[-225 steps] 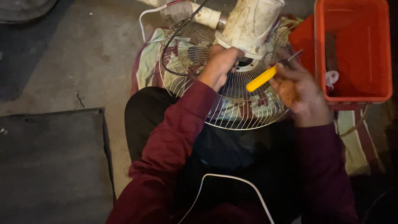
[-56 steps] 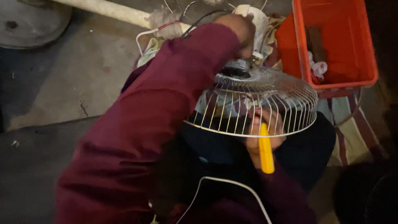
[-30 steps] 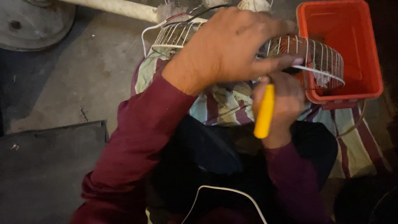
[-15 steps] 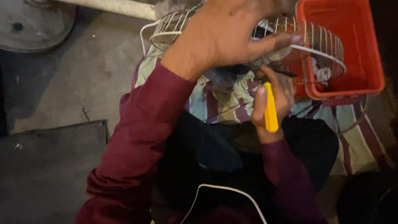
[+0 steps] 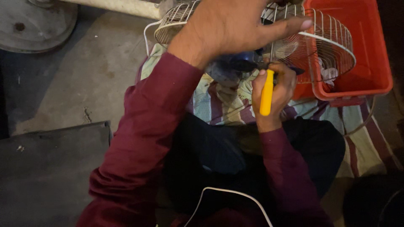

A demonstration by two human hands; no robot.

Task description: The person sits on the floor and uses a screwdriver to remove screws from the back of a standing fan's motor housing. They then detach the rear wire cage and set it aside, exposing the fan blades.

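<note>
Concrete floor, striped cloth [image 5: 370,143] beneath. I see my left hand [image 5: 235,25] gripping the wire fan guard [image 5: 328,46]; below it, my right hand [image 5: 273,90] fists a yellow-handled screwdriver [image 5: 267,94], upright, tip upward toward the guard.

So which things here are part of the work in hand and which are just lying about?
In use:
left hand
white wire fan guard
right hand
yellow-handled screwdriver

Lying about:
red plastic crate
striped cloth
round grey metal base
dark mat
</note>
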